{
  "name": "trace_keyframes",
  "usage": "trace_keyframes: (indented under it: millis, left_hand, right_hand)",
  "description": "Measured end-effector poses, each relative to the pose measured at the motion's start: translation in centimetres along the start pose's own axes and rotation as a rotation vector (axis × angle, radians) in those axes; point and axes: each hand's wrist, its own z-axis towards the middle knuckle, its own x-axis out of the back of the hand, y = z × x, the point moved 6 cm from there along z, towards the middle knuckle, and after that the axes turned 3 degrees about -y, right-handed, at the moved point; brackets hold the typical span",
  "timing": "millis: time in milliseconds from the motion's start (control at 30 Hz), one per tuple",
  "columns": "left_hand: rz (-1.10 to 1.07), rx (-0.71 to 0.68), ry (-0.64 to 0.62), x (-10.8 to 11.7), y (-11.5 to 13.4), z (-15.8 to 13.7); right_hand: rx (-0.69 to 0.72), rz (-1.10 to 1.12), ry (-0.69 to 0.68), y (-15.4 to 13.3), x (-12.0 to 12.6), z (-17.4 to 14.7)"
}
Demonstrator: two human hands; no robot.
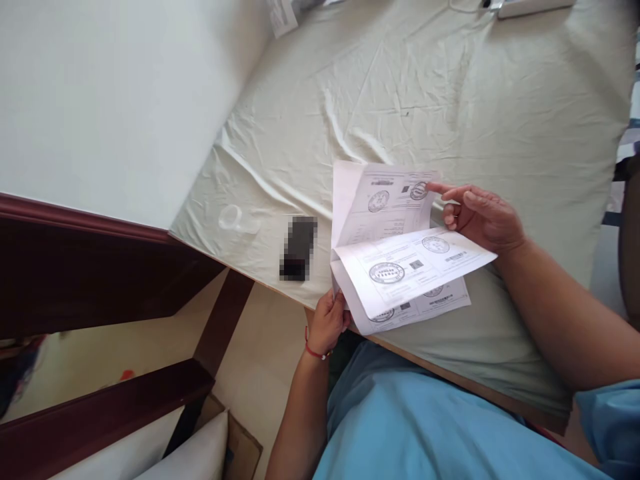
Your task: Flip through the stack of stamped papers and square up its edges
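Observation:
A sheaf of printed papers [400, 267] with round stamps and small dark squares lies fanned apart near the table's front edge. My left hand [330, 321], with a red bracelet at the wrist, is closed on the papers' lower left edge. Over their upper right side is my right hand [483, 217], its index finger stretched out to a stamp on the raised upper page [390, 200]. The other fingers are loosely bent, and I see nothing gripped in them. A lower sheet pokes out under the front pages.
Left of the papers lies a dark pixelated rectangular object [299, 250], with a clear ring-shaped item [230, 217] beyond it. A wrinkled pale cloth [415, 100] covers the table. A white box-like object [535, 7] sits at the far edge; dark red wooden furniture [100, 260] adjoins on the left.

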Motion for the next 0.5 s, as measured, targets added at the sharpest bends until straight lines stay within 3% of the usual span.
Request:
trace_keyframes:
  millis: [500]
  left_hand:
    - [-0.004, 0.019, -0.021, -0.15, 0.03, -0.1]
  right_hand:
    - [0.003, 0.013, 0.068, 0.29, 0.59, 0.39]
